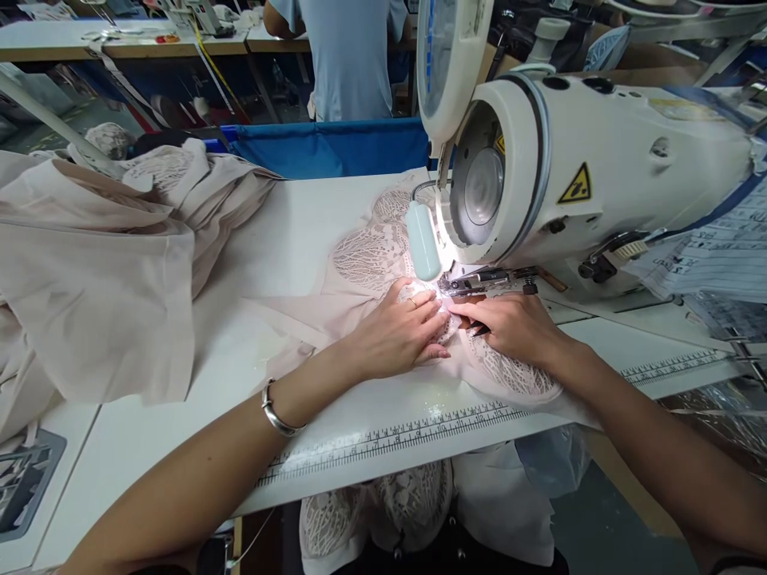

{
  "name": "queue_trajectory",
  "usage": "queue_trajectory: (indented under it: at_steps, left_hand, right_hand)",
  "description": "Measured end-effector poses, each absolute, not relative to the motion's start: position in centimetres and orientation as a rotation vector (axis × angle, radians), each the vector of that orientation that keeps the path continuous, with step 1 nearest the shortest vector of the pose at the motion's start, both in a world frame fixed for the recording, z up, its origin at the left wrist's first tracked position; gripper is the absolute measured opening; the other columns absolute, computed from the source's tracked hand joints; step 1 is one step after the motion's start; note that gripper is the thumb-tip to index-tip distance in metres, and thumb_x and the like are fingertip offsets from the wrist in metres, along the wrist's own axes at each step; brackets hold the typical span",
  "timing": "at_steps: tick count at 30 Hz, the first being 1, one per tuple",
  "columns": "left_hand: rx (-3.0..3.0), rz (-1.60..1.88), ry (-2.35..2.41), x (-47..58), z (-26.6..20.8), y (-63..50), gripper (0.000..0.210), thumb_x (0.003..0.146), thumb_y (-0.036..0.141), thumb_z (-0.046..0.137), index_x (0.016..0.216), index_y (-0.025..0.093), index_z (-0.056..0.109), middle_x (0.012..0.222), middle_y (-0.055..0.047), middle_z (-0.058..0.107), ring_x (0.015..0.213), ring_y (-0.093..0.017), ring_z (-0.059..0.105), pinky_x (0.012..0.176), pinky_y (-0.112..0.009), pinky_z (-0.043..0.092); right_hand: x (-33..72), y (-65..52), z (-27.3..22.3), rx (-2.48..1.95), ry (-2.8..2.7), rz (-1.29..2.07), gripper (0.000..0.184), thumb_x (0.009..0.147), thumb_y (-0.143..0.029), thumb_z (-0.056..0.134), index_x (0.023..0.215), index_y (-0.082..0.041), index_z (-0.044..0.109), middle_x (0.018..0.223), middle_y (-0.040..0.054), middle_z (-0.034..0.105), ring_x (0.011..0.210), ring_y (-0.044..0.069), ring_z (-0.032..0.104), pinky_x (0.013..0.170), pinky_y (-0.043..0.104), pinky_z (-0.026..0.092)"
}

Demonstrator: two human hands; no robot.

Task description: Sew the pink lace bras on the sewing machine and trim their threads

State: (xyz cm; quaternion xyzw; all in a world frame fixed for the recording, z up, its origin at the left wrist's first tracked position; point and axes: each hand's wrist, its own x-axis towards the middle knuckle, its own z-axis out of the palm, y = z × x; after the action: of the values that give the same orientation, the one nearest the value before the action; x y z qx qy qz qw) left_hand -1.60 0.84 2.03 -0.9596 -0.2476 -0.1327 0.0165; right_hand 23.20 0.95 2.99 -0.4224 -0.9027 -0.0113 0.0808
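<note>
Item: pale pink lace garment, spread on the white surface from its far edge toward its near edge, partly beneath the head of the sewing machine.
Left hand: laid on the lace, fingers extended and slightly apart, grasping nothing I can see.
Right hand: fingers bent, index at the lit cloth; dark pointed tool beneath, its grip I cannot tell.
Also: beige fabric pile, surface's left end; printed ruler, near edge; small lamp, beside the machine head.

Blue-shirted person, handwritten paper.
</note>
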Motion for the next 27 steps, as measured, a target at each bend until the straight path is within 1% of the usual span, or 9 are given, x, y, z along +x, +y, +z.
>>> queue_trajectory:
  at_steps: [5, 11, 15, 18, 20, 21, 22, 24, 27]
  left_hand:
    - [-2.949, -0.422, -0.795, -1.6, 1.9, 0.9, 0.052, 0.108, 0.054, 0.033, 0.122, 0.014, 0.063, 0.133, -0.016, 0.067, 0.127, -0.032, 0.056, 0.113, -0.056, 0.028]
    - [-2.973, -0.404, -0.821, -1.7, 1.9, 1.0, 0.055, 0.108, 0.056, 0.031, 0.126, 0.013, 0.061, 0.126, -0.016, 0.069, 0.117, -0.030, 0.061, 0.113, -0.057, 0.028]
    - [-2.949, -0.426, -0.844, -1.7, 1.9, 1.0, 0.052, 0.107, 0.055, 0.034, 0.126, 0.015, 0.062, 0.131, -0.017, 0.066, 0.122, -0.033, 0.058, 0.111, -0.057, 0.030]
    - [-2.960, -0.438, -0.852, -1.4, 1.8, 0.8, 0.053, 0.107, 0.055, 0.035, 0.124, 0.013, 0.062, 0.134, -0.018, 0.064, 0.127, -0.034, 0.054, 0.112, -0.058, 0.028]
    - [-2.978, -0.428, -0.859, -1.2, 1.7, 0.6, 0.052, 0.108, 0.053, 0.032, 0.120, 0.012, 0.063, 0.129, -0.017, 0.066, 0.124, -0.033, 0.056, 0.114, -0.059, 0.026]
    - [-2.982, -0.426, -0.866, -1.1, 1.7, 0.5, 0.053, 0.108, 0.052, 0.031, 0.119, 0.012, 0.064, 0.126, -0.017, 0.066, 0.121, -0.032, 0.057, 0.114, -0.059, 0.025]
    - [-2.981, -0.428, -0.870, -1.0, 1.7, 0.4, 0.054, 0.108, 0.052, 0.029, 0.118, 0.012, 0.064, 0.123, -0.017, 0.067, 0.118, -0.032, 0.058, 0.114, -0.059, 0.025]
    - [-2.975, -0.440, -0.868, -1.0, 1.6, 0.3, 0.059, 0.108, 0.055, 0.025, 0.118, 0.012, 0.063, 0.115, -0.016, 0.068, 0.108, -0.030, 0.060, 0.114, -0.059, 0.025]
    - [-2.960, -0.448, -0.844, -1.0, 1.6, 0.3, 0.060, 0.108, 0.056, 0.022, 0.121, 0.014, 0.062, 0.107, -0.013, 0.068, 0.098, -0.027, 0.061, 0.113, -0.059, 0.027]
  right_hand:
    - [23.2, 1.3, 3.3, -1.343, -2.717, 0.033, 0.069, 0.071, 0.000, 0.050, 0.130, -0.030, 0.071, 0.098, -0.0014, 0.082, 0.077, 0.018, 0.070, 0.055, 0.026, 0.036]
    - [23.5, 1.8, 2.9, -1.269, -2.759, -0.042, 0.058, 0.082, -0.002, 0.047, 0.128, -0.027, 0.072, 0.090, 0.0023, 0.080, 0.072, 0.017, 0.064, 0.054, 0.026, 0.031]
    - [23.8, 1.7, 2.7, -1.308, -2.751, -0.080, 0.052, 0.089, -0.006, 0.045, 0.127, -0.030, 0.072, 0.077, 0.0003, 0.075, 0.069, 0.016, 0.060, 0.055, 0.027, 0.028]
    - [24.3, 1.0, 3.0, -1.425, -2.690, -0.114, 0.033, 0.095, -0.024, 0.055, 0.124, -0.027, 0.070, 0.086, 0.0022, 0.077, 0.070, 0.019, 0.063, 0.055, 0.028, 0.028]
    - [24.9, 0.4, 3.2, -1.452, -2.682, -0.111, 0.032, 0.092, -0.041, 0.064, 0.117, -0.021, 0.069, 0.087, 0.0051, 0.077, 0.068, 0.020, 0.063, 0.056, 0.029, 0.029]
    - [25.2, 0.1, 3.2, -1.436, -2.689, -0.106, 0.033, 0.091, -0.044, 0.066, 0.113, -0.020, 0.068, 0.083, 0.0051, 0.076, 0.066, 0.020, 0.062, 0.056, 0.029, 0.029]
    - [25.4, -0.2, 3.2, -1.394, -2.695, -0.108, 0.028, 0.091, -0.041, 0.066, 0.109, -0.019, 0.068, 0.077, 0.0037, 0.074, 0.063, 0.018, 0.059, 0.056, 0.029, 0.029]
    - [25.8, -0.7, 2.9, -1.226, -2.702, -0.155, 0.017, 0.095, -0.024, 0.057, 0.105, -0.021, 0.070, 0.067, -0.0001, 0.067, 0.059, 0.015, 0.054, 0.057, 0.028, 0.028]
    - [25.8, -1.0, 2.5, -0.925, -2.694, -0.309, 0.043, 0.091, -0.004, 0.043, 0.112, -0.024, 0.074, 0.059, -0.0034, 0.058, 0.055, 0.013, 0.045, 0.056, 0.029, 0.027]
